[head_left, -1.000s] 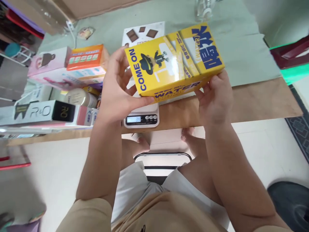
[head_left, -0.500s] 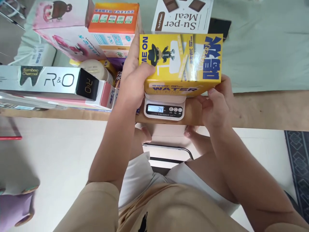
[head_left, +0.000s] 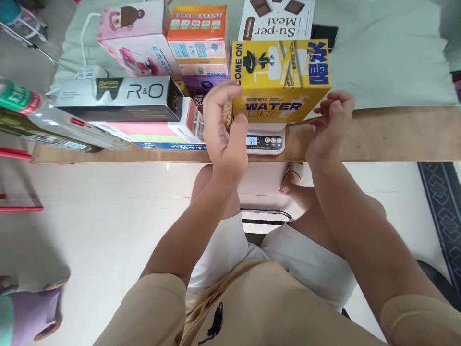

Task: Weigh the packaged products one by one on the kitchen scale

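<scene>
I look down on a wooden bench (head_left: 396, 139) with a pale green cloth (head_left: 378, 57) over its far part and a cream tiled floor below it. At the far left lies a clear bottle (head_left: 46, 117) with a green and red label, then a long grey R&O box (head_left: 118, 96) stacked on flat pink cartons. Behind those stand a pink box (head_left: 137, 36) and an orange box (head_left: 198, 33). My left hand (head_left: 223, 129) is released, fingers spread and upright, just beside the left end of the yellow WATER box (head_left: 281, 79); I cannot tell if a fingertip touches it. That box sits on the small white scale (head_left: 266, 139) at the bench's near edge, the display lit. Behind it lies a white Su-per Meal box (head_left: 277, 19). My right hand (head_left: 329, 125) is open too, fingers loosely curled, just off the box's right end, grasping nothing.
</scene>
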Available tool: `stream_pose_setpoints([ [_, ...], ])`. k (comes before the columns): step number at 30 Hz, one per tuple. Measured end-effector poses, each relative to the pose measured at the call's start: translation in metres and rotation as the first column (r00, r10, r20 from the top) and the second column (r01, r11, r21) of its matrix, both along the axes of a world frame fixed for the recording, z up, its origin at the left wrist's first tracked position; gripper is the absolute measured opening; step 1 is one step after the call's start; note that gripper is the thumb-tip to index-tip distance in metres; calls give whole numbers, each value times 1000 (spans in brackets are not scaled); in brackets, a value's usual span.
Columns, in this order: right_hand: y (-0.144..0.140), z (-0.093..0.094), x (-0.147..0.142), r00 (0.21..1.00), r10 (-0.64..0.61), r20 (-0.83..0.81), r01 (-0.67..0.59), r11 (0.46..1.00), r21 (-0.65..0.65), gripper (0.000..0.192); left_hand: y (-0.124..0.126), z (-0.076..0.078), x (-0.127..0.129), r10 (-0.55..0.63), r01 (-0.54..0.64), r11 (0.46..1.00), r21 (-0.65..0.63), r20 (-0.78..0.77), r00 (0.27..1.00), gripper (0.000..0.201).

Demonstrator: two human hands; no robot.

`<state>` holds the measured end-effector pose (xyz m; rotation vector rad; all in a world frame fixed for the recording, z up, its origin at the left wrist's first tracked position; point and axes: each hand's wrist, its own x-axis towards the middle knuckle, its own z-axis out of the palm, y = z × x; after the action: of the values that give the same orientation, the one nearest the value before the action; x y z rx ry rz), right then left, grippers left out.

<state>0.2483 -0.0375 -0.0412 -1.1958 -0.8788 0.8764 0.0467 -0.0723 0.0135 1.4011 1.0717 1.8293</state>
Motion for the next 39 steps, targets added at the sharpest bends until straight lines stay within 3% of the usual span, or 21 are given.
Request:
stream_pose_setpoints([
  [3,-31,3,-14,984,-144,-107,144,990,-4,27,-18,-9,-6,-60,75,988,-132,110,992,54],
  [7,-83,4,-30,975,-138,-176,132,990,-48,33,-40,-23,-10,-158,226,936,-270,251,955,35],
  [11,-121,6,-37,980,-100,-173,93,994,-51,35,-69,-25,-6,-211,299,905,-303,290,933,24],
  [16,-145,11,-39,988,-68,-140,62,997,-48,35,-91,-17,-1,-248,335,899,-284,301,921,22],
  [23,-153,17,-49,989,28,-145,-33,999,-34,34,-109,-4,-7,-235,295,922,-251,241,942,25],
  [28,-150,17,-49,986,30,-164,-39,998,-50,30,-109,0,-13,-245,300,921,-250,227,942,28],
  [32,-146,10,-48,986,-2,-169,-13,996,-87,25,-96,-9,-13,-272,326,908,-261,222,936,32],
  [36,-136,10,-44,988,-39,-148,22,993,-117,21,-75,-19,3,-353,403,877,-261,219,910,38],
  [39,-122,18,-41,990,-71,-118,58,992,-113,19,-53,-13,20,-421,461,861,-216,206,883,44],
])
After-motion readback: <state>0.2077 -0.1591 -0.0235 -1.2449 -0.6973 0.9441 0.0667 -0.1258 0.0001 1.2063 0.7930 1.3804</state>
